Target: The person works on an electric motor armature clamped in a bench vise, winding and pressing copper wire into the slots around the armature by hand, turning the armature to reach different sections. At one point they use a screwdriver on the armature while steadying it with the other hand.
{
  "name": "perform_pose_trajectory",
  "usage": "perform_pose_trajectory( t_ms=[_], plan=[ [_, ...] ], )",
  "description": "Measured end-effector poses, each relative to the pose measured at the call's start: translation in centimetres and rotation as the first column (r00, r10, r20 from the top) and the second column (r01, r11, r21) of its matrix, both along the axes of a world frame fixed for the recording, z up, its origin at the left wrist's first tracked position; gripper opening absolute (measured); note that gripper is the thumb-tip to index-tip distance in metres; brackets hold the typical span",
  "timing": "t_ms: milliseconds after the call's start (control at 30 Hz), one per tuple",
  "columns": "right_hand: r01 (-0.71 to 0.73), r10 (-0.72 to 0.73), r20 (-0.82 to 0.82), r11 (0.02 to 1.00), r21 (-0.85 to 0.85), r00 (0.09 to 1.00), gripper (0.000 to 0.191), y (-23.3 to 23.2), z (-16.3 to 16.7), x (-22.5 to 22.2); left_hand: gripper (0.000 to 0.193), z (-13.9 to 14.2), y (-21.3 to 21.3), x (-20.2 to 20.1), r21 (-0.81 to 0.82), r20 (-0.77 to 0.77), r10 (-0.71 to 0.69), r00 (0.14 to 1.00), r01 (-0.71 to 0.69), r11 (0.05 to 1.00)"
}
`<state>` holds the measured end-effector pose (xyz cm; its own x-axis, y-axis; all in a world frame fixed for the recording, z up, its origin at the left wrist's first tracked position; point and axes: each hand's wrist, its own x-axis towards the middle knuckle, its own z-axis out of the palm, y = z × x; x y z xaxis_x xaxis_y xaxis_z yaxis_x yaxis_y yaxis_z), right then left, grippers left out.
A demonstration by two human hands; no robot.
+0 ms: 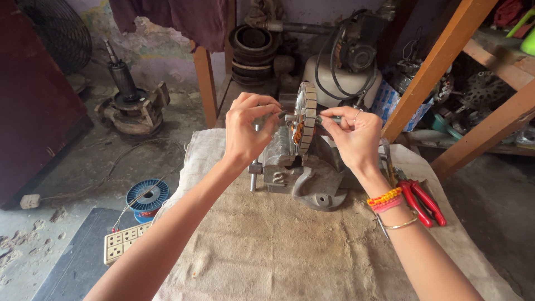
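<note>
Head view. We look down on a table (267, 245) covered with coarse sacking. At its far middle stands a grey metal winding fixture (304, 175), and clamped upright in it is a round laminated stator core (306, 117), its slotted rim turned edge-on to us, with copper-coloured windings (298, 132) showing on its left face.

Our left hand (248, 125) is curled closed just to the left of the core, thumb and fingers pinched on a small dark part at the core's hub; what exactly it pinches we cannot tell. Our right hand (351, 136) is closed in a fine pinch on a short dark rod-like piece (329, 119) that touches the core's right face. The core thus sits between the two hands, touching both sets of fingertips and slightly above the fixture's body.

We judge the core to be stiff and heavy for its bulk, with hard, possibly sharp lamination edges; the rim is the sound place to take hold. The windings look thin and easily nicked or kinked, so they are best left untouched. The fixture appears to be cast metal, heavy and stable on the cloth.

Near the right forearm lie red-handled pliers (423, 200). On the floor to the left sit a blue wire spool (147, 196) and a cream socket strip (125, 241).
</note>
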<state>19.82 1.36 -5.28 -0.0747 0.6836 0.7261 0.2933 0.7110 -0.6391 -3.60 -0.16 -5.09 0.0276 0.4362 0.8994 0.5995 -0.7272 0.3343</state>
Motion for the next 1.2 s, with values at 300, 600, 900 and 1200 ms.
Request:
perform_pose_trajectory(
  t_ms=[300, 600, 900, 1200],
  plan=[
    [-0.009, 0.007, 0.135, 1.000, 0.017, 0.991, 0.013, -1.9, 0.3, 0.6, 0.015, -1.5, -0.9, -0.4, -0.020, -0.006, 0.020, 1.000, -0.020, 1.000],
    [-0.042, 0.048, 0.077, 0.996, -0.083, 0.996, 0.012, -1.0, -0.6, 1.7, 0.011, -1.5, -0.6, -0.3, -0.029, -0.097, 0.056, 0.994, -0.059, 0.998],
    [0.002, 0.009, 0.136, 0.997, -0.076, 0.991, 0.020, -0.5, -2.2, 3.3, 0.013, -1.1, -0.5, 0.1, -0.007, -0.187, 0.026, 0.982, -0.028, 1.000],
    [0.094, -0.083, 0.229, 0.995, -0.038, 0.970, 0.020, -0.8, -3.7, 5.3, 0.025, -0.7, -1.1, 0.3, -0.031, -0.166, -0.010, 0.986, 0.005, 1.000]
  ],
)
